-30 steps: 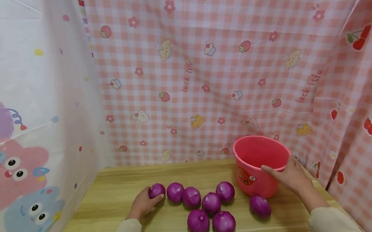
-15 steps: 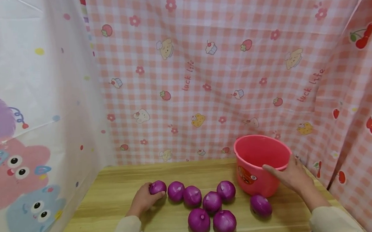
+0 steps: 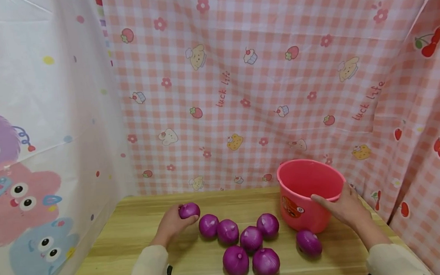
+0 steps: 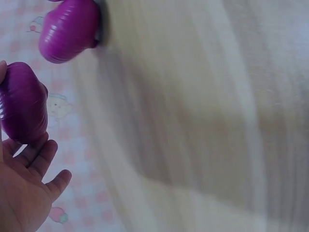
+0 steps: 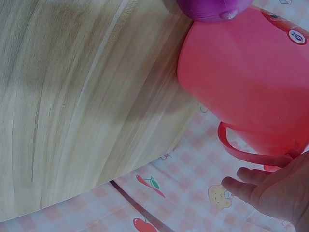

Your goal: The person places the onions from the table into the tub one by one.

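My left hand (image 3: 172, 224) grips a purple onion (image 3: 189, 210) and holds it up over the left part of the table. In the left wrist view that onion (image 4: 21, 104) sits between thumb and fingers, with the little finger free. At the right, my right hand (image 3: 343, 207) holds the rim of a pink bucket (image 3: 304, 214), its thumb at the near edge. The right wrist view shows two fingers of this hand (image 5: 280, 191) extended beside the bucket's handle (image 5: 236, 152). The bucket's inner floor is hidden.
Several purple onions lie in a cluster mid-table, including a front one (image 3: 236, 261). Another onion (image 3: 309, 242) lies close in front of the bucket. The wooden table (image 3: 134, 227) ends at a pink checked curtain (image 3: 202, 92), with a white curtain (image 3: 71, 121) on the left.
My left hand has raised the gripped onion up and slightly away from the person, apart from the row. My right hand keeps its hold on the bucket.
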Demonstrator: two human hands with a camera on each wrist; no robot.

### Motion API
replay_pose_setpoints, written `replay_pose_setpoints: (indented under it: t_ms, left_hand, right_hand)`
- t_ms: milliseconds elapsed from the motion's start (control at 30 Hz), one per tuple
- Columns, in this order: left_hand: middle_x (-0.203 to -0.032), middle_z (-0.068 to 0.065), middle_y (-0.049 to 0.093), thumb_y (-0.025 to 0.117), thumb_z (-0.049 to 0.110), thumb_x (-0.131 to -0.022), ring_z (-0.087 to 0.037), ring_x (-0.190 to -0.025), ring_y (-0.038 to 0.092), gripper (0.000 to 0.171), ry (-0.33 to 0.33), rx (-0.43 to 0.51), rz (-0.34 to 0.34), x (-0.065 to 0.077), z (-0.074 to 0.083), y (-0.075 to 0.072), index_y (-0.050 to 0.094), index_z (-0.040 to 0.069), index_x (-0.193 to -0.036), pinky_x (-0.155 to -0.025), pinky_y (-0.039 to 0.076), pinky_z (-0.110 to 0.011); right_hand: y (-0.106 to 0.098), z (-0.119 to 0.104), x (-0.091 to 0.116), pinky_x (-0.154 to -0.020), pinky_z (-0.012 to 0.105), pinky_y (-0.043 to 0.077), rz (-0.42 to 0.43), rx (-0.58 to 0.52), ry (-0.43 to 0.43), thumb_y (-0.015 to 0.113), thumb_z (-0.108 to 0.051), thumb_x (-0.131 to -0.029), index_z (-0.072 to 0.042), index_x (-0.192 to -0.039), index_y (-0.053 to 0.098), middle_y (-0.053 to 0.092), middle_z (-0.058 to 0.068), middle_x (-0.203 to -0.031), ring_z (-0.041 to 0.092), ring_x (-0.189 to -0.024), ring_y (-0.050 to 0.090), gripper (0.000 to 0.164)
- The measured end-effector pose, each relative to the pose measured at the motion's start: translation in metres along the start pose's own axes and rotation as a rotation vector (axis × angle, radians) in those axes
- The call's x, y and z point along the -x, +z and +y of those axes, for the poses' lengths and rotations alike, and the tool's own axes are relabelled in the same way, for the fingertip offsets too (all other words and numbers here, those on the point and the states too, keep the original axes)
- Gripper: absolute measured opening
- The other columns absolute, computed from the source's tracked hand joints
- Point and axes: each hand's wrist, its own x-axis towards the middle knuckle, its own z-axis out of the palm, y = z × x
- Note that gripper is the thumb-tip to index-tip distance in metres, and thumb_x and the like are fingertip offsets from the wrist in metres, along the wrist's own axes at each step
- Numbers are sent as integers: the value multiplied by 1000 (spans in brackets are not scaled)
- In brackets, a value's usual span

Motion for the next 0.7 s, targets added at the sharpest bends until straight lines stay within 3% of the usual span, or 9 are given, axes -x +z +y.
replay_pose_setpoints:
  t_ms: [433, 700]
  left_hand:
    - [-123, -16, 60, 76, 50, -82, -31, -109, 60, 76, 79, -57, -25, -16, 50, -5, 53, 1, -136, -88, 53, -47]
    - [-134, -15, 54, 74, 52, -84, -31, -115, 56, 79, 131, -82, -58, -30, 87, -2, 50, 4, -141, -90, 53, -46]
  right_hand:
    - [-1, -3, 0, -93, 72, 39, 1, -15, -21, 54, -78, -83, 4, -153, -11, 15, 42, -145, 59, -127, 28, 126]
    - [-4, -3, 0, -95, 73, 38, -13, 15, 11, 51, -80, -83, 8, -150, -16, 11, 46, -145, 62, -127, 27, 129]
